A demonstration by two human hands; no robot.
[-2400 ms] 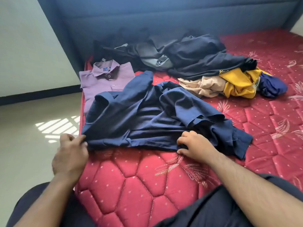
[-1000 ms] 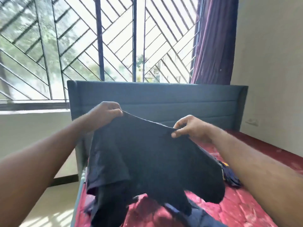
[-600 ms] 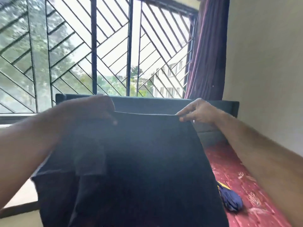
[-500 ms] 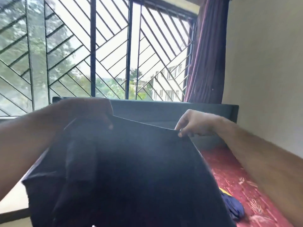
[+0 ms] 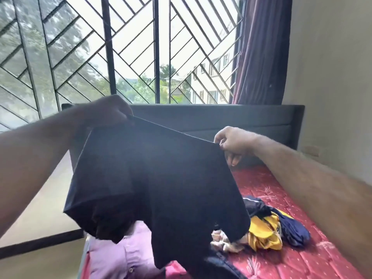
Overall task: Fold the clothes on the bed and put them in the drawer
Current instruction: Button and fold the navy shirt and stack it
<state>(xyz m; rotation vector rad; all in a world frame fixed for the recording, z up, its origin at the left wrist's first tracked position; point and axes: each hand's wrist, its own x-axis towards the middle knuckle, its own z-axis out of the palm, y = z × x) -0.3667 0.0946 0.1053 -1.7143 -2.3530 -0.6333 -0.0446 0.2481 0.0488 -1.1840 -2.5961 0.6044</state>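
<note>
The left hand (image 5: pixel 108 110) grips one top corner of a dark blue shirt (image 5: pixel 161 178), its fingers curled tight around the cloth. The right hand (image 5: pixel 233 141) pinches the other top corner between thumb and finger, and its other fingers hang curled below. The top edge of the shirt is stretched straight between the two hands, higher on the left and lower on the right. The shirt hangs up in the air over the bed (image 5: pixel 302 248), and one short sleeve droops on its left side.

Down on the left, a light purple shirt (image 5: pixel 120 256) lies flat on the bed, partly hidden behind the hanging shirt. A small button shows on it. To the right sits a small heap of clothes: a tan cloth (image 5: pixel 225 241), a yellow cloth (image 5: pixel 263 234) and a dark blue cloth (image 5: pixel 293 230), all touching each other. The bed has a red quilted cover with little white dots and leaf shapes.

Behind the bed stands a dark headboard (image 5: pixel 221 117). Above it is a window (image 5: pixel 141 47) with slanted metal bars, and a purple curtain (image 5: pixel 261 47) hangs at its right side. No box or drawer shows, and no words can be read on any cloth.
</note>
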